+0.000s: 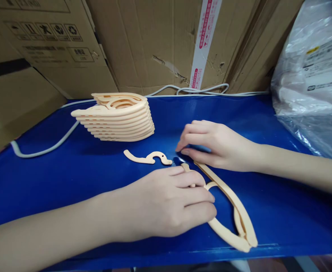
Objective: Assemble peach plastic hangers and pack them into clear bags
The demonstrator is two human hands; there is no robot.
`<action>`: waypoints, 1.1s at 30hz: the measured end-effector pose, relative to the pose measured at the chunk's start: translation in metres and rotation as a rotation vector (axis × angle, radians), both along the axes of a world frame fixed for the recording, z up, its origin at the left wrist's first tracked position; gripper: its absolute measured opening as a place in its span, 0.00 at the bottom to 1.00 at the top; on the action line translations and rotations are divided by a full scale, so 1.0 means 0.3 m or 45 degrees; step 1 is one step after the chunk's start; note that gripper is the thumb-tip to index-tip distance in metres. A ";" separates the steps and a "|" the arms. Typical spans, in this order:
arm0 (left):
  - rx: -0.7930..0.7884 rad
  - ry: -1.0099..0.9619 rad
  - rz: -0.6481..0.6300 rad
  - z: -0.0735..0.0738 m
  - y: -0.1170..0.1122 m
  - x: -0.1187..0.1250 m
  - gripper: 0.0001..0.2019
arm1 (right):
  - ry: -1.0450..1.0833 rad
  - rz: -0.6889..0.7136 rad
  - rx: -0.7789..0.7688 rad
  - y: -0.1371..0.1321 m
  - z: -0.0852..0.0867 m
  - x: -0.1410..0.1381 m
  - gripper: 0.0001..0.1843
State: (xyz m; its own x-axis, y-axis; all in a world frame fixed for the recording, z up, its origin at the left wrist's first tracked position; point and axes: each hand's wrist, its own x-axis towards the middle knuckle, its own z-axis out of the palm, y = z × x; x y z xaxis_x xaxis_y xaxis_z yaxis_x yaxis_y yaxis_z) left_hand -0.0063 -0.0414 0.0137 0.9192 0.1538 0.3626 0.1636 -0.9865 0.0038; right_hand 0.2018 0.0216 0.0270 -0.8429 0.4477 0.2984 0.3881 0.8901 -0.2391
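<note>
My left hand [171, 200] is curled over parts of a beige plastic folding hanger [236, 200], its fingers closed on the lower arm. The hanger's narrow end lies under and past that hand, and its curved arms meet near the table's front edge. My right hand [211, 145] is just beyond the hanger's upper end, with thumb and fingertips drawn together in a pinch. Whatever sits between those fingertips is too small or hidden to make out. Left of the right hand, a loose beige hanger hook [147, 156] with a small hole lies flat.
A neat stack of beige hanger pieces [117, 119] stands at the back left of the blue table [55, 189]. White cable [47, 151] runs along the back. Cardboard boxes [154, 41] wall the rear, and a clear plastic bag [310, 75] of white items is at right.
</note>
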 end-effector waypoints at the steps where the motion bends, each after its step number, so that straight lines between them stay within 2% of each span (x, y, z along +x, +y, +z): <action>1: 0.020 -0.001 0.006 0.001 0.001 0.000 0.18 | -0.030 -0.008 0.004 0.003 0.013 -0.027 0.12; 5: 0.084 -0.043 0.034 0.004 0.012 -0.007 0.17 | -0.225 -0.188 -0.001 0.011 0.046 -0.134 0.16; 8: 0.106 -0.106 0.047 0.006 0.021 -0.017 0.17 | -0.332 -0.229 -0.045 0.015 0.053 -0.176 0.09; 10: 0.126 -0.135 0.053 0.008 0.022 -0.021 0.15 | -0.341 -0.253 -0.116 0.025 0.055 -0.172 0.05; 12: 0.115 -0.138 0.093 0.012 0.017 -0.022 0.13 | -0.318 -0.312 -0.191 0.046 0.054 -0.138 0.04; 15: -0.021 -0.124 0.256 0.019 0.005 -0.018 0.08 | -0.243 -0.414 -0.270 0.093 0.041 -0.040 0.07; 19: -0.266 -0.059 0.490 0.018 0.005 -0.014 0.18 | -0.149 -0.532 -0.211 0.134 0.008 0.126 0.16; 22: -0.371 -0.050 0.580 0.015 0.021 -0.017 0.12 | -0.147 -0.669 -0.136 0.121 -0.012 0.216 0.22; 24: -0.379 -0.042 0.601 0.017 0.035 -0.021 0.07 | -0.143 -0.755 -0.128 0.096 -0.016 0.241 0.24; 26: -0.343 -0.024 0.614 0.021 0.051 -0.027 0.05 | -0.116 -0.742 -0.204 0.065 -0.008 0.239 0.23; 30: -0.056 -0.013 0.626 0.026 0.084 -0.038 0.08 | -0.008 -0.441 -0.555 0.003 0.024 0.195 0.22; 31: 0.031 -0.002 0.615 0.026 0.092 -0.041 0.10 | 0.004 -0.393 -0.566 -0.008 0.030 0.187 0.21; 33: 0.153 0.054 0.561 0.022 0.108 -0.048 0.12 | 0.016 -0.347 -0.457 -0.021 0.029 0.182 0.16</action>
